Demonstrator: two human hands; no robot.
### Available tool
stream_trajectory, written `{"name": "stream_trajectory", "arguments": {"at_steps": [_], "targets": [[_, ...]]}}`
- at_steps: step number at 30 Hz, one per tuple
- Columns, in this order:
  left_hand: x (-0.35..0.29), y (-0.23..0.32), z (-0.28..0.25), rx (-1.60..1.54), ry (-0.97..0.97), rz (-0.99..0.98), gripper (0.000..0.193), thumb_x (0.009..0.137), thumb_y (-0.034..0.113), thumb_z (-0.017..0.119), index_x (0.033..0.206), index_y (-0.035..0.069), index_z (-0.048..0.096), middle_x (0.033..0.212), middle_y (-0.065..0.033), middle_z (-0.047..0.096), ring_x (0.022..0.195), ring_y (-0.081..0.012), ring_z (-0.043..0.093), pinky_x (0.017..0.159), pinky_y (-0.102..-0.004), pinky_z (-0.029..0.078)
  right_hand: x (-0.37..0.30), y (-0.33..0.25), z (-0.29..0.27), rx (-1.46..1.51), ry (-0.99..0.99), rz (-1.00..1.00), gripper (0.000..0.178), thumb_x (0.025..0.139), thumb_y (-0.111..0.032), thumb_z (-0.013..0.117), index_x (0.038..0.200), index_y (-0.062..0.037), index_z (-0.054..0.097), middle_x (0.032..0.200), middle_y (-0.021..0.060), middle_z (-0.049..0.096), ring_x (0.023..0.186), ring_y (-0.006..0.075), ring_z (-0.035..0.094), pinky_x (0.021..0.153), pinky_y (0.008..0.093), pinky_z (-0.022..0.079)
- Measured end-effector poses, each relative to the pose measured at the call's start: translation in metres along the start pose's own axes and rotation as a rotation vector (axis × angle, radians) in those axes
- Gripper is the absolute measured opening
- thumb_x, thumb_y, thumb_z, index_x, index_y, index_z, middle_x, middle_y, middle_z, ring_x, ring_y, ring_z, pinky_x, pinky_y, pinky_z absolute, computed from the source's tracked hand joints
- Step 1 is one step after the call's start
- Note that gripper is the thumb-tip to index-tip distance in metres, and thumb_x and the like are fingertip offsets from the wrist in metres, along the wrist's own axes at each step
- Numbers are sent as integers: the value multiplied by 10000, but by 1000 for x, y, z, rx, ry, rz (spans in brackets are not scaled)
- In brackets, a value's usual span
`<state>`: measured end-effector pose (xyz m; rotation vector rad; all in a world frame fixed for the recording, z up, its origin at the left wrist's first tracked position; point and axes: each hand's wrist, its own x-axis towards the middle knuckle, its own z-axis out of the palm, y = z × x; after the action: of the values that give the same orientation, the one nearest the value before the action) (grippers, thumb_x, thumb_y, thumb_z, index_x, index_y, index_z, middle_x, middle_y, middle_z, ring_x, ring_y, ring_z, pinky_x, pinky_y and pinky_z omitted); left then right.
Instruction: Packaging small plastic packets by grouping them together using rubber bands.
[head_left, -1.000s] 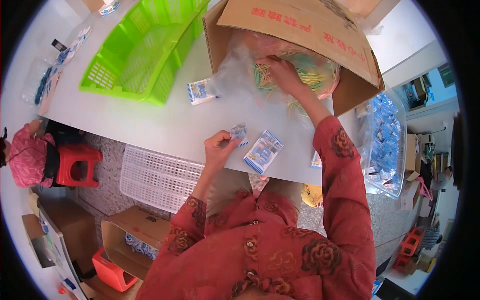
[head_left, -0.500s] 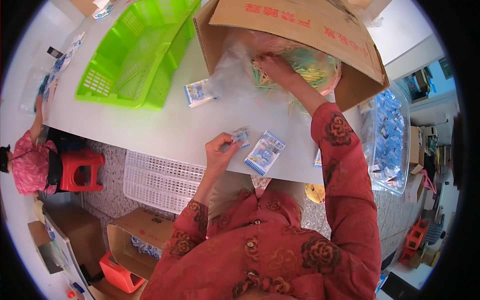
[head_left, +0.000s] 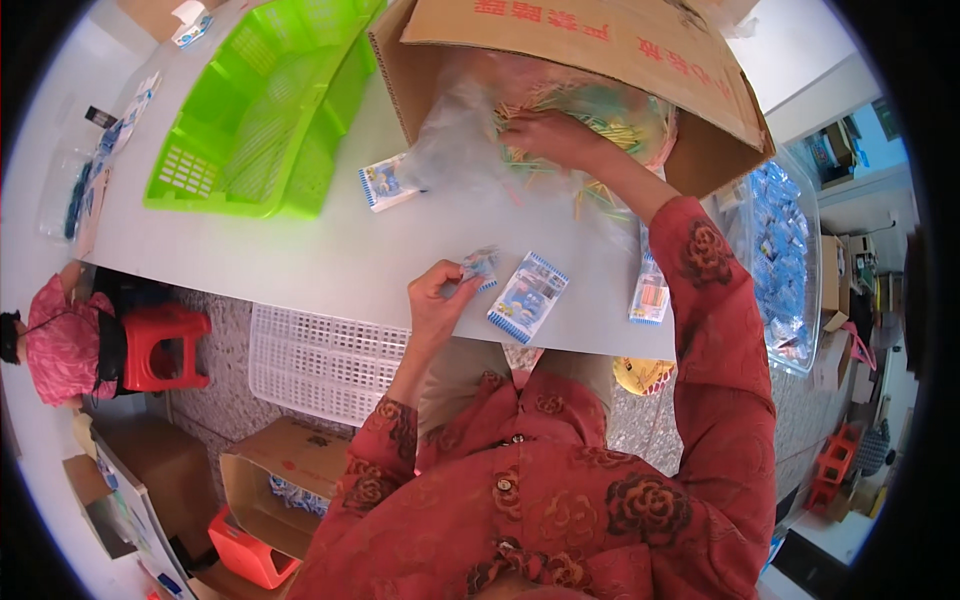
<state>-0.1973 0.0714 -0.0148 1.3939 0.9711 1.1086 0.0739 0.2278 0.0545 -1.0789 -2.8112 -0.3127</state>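
Observation:
My left hand (head_left: 436, 300) pinches a small clear packet with blue markings (head_left: 481, 267) just above the table. Beside it lies a larger blue-and-white packet (head_left: 530, 298). My right hand (head_left: 552, 138) is at the mouth of a clear plastic bag (head_left: 458, 125) inside a tipped cardboard box (head_left: 560, 32). Its fingers are bent together at thin pastel-coloured sticks (head_left: 622, 132); what they grip, if anything, is too small to make out. Another blue-and-white packet (head_left: 388, 184) rests left of the bag, and one more (head_left: 650, 292) lies by my right sleeve.
A bright green basket (head_left: 285, 165) stands on the table (head_left: 270, 250) at the left. To the right is a clear tub (head_left: 785, 270) full of blue packets. Below the table edge are a white crate (head_left: 325, 360) and an open carton (head_left: 270, 455). Another person (head_left: 70, 330) sits far left.
My right forearm has swung to the right, showing more of the packet beside it. The right hand stays among the sticks. My left hand still holds the small packet, and the view has shifted slightly.

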Motion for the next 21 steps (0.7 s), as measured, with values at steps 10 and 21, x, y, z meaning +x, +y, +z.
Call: {"name": "stream_trajectory", "arguments": {"at_steps": [10,21], "targets": [[3,1,-3,34,-7,4,87,796,-35,683,787,-16,599,792,3,605,750,-52,540,702,-211,451,12,-8,36,-183,-19,-85,115,823,-139,502,835,-46,569,875,99,580,863,238,634,744,328,524],[-5,-10,-2,28,7,11,68,799,-21,686,792,-11,619,790,0,626,747,-57,550,706,-209,453,16,-28,40,-277,79,-60,99,762,-130,527,783,-51,582,868,74,562,879,208,597,712,306,504]]}}
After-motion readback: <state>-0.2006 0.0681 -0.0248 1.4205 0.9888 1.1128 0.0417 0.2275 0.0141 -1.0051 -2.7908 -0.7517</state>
